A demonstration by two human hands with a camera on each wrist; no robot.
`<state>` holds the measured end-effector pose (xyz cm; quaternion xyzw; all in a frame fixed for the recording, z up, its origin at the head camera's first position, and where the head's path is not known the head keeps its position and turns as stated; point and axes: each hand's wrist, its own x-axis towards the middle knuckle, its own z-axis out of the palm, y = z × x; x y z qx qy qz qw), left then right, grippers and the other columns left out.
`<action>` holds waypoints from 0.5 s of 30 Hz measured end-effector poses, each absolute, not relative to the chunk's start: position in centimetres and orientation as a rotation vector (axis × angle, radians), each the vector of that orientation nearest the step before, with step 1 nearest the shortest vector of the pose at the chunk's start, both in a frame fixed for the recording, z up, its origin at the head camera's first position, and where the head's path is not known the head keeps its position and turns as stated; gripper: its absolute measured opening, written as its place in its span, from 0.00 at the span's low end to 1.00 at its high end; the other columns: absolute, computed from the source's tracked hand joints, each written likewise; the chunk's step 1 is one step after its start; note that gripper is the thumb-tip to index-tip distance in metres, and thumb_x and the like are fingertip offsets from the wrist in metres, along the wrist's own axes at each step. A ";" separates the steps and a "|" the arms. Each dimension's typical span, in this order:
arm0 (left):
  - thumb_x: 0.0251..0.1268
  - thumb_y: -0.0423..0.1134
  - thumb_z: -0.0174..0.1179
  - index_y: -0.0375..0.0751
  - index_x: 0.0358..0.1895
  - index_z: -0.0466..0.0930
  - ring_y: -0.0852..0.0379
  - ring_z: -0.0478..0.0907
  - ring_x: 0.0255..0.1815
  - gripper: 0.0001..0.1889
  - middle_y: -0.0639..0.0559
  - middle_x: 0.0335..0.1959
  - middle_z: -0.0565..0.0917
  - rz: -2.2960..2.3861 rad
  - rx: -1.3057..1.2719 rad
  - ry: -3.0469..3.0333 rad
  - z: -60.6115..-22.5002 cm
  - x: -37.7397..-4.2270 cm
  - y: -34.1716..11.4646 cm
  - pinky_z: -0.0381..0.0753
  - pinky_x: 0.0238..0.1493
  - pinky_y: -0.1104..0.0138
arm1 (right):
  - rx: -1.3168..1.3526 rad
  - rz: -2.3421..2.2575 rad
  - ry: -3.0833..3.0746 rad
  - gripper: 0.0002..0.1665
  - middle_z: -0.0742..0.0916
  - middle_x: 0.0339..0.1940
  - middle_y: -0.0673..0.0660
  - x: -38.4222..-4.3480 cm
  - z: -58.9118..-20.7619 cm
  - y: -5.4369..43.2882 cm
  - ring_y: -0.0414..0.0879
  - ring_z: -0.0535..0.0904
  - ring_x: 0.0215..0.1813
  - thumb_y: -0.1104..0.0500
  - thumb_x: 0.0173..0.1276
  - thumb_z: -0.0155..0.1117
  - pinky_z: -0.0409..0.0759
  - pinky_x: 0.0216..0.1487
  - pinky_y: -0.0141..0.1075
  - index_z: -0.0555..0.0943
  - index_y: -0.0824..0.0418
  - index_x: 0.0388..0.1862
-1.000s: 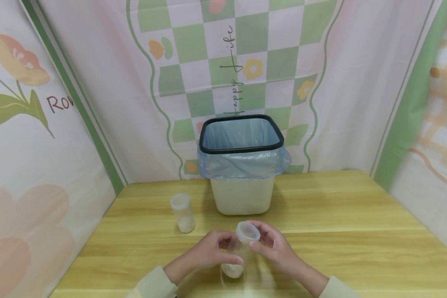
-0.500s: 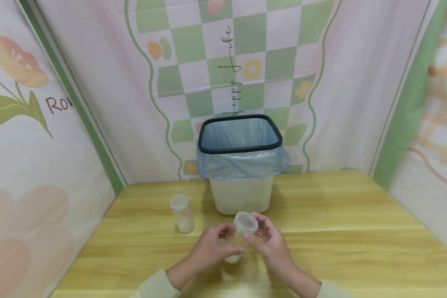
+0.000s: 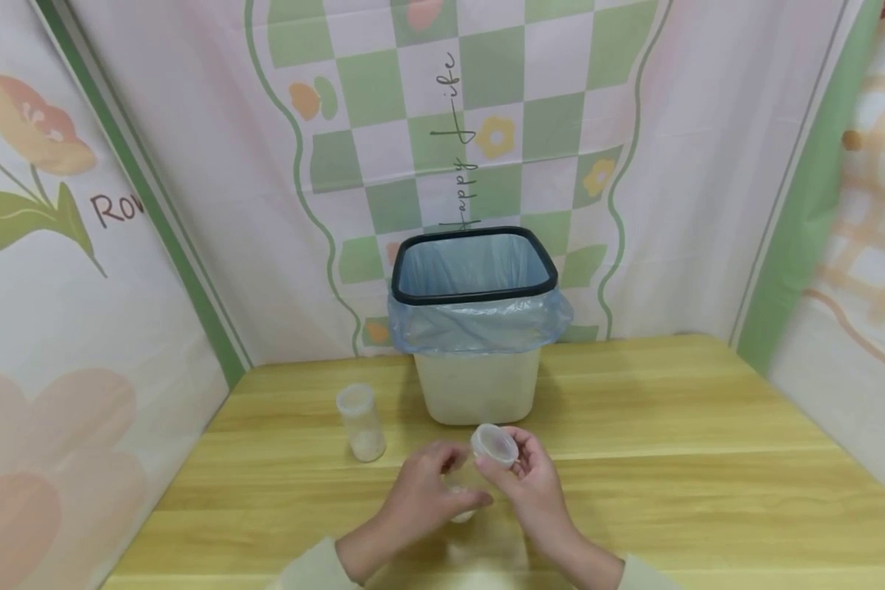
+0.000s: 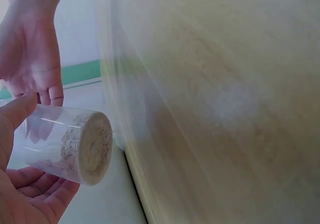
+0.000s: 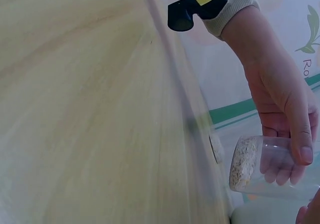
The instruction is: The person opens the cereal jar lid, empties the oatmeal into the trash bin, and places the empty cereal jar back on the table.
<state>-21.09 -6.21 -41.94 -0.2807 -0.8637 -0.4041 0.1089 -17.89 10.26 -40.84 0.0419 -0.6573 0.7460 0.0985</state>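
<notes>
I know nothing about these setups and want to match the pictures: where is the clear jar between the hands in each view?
Head: the clear jar is low, slightly right of centre, between left hand and right hand.
Left wrist: at left, below mid-height, base facing right.
Right wrist: lower right, base facing left.
Shared landmark: the wooden tabletop.

The left fingers (image 4: 61, 199) curl round a clear jar (image 4: 57, 146), pale flakes (image 4: 71, 141) at its base; right fingers (image 4: 56, 93) show through it.
</notes>
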 end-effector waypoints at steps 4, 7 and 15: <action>0.44 0.52 0.77 0.42 0.41 0.81 0.52 0.74 0.33 0.24 0.50 0.31 0.77 -1.274 -0.855 -2.552 -42.0 -21.3 -6.3 0.75 0.33 0.72 | 0.134 2.197 -1.964 0.28 0.79 0.52 0.61 -18.0 -41.1 10.5 0.47 0.77 0.51 0.68 0.59 0.70 0.77 0.52 0.31 0.71 0.67 0.57; 0.44 0.51 0.77 0.43 0.43 0.82 0.49 0.76 0.36 0.24 0.47 0.33 0.79 -1.410 -0.895 -2.549 -41.9 -21.6 -6.6 0.80 0.37 0.68 | 0.176 2.190 -1.979 0.28 0.81 0.52 0.61 -18.1 -41.1 10.8 0.48 0.78 0.52 0.68 0.60 0.70 0.77 0.53 0.32 0.72 0.67 0.58; 0.48 0.41 0.76 0.37 0.48 0.82 0.52 0.80 0.43 0.23 0.48 0.38 0.82 -1.705 -0.979 -2.571 -41.0 -22.1 -7.4 0.81 0.51 0.62 | 0.416 2.173 -2.022 0.27 0.81 0.55 0.63 -18.6 -41.0 12.0 0.46 0.79 0.54 0.68 0.62 0.67 0.77 0.56 0.32 0.72 0.70 0.60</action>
